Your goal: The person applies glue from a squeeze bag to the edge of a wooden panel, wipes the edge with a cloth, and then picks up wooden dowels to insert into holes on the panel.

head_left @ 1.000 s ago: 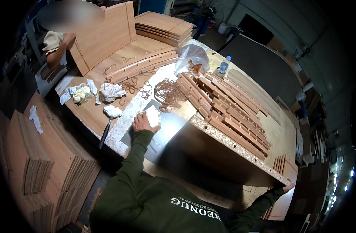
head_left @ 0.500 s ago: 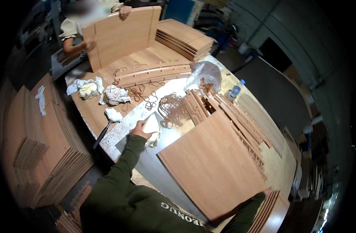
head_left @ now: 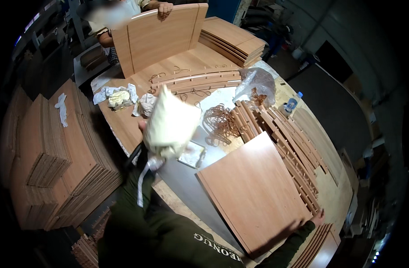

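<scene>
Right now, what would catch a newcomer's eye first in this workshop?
The pale cloth that the left hand lifts over the table fills the middle of the view. To its right, the right hand grips the far edge of a large wooden panel. At the top, another person's hand holds a curved panel upright.
</scene>
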